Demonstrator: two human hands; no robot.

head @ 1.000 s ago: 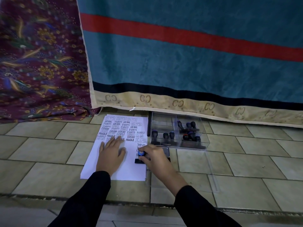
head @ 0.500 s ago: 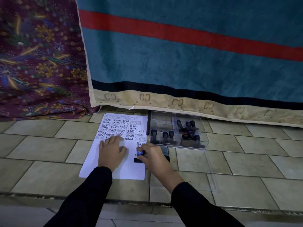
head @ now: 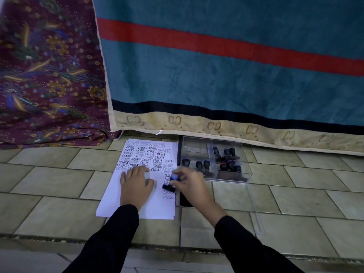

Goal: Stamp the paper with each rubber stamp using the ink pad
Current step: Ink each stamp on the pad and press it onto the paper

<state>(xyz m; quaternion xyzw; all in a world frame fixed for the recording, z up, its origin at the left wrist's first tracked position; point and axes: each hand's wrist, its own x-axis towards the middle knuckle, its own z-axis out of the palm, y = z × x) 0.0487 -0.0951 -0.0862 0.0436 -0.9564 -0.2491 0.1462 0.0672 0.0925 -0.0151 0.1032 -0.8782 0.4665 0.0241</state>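
Observation:
A white paper (head: 114, 201) lies on the tiled floor, its far half and right edge covered with black stamped words. My left hand (head: 136, 186) presses flat on the sheet, fingers spread. My right hand (head: 190, 187) grips a rubber stamp (head: 171, 182) with a blue-topped handle; its black base sits tilted just over the paper's right edge, above a fresh "FAX OUT" print. The dark ink pad (head: 184, 201) lies right of the paper, mostly hidden under my right wrist. Several more stamps (head: 226, 160) stand in a clear plastic box (head: 244, 172).
A teal blanket (head: 226, 75) with a red stripe hangs behind the work area, touching the floor just beyond the box. Patterned maroon cloth (head: 49, 75) hangs at the left. The box's clear lid (head: 254, 209) lies on the tiles to the right. A step edge (head: 59, 240) runs across near me.
My right hand has lifted and tilted the stamp off the paper's right edge, uncovering a new print below it. My left hand stays flat on the sheet.

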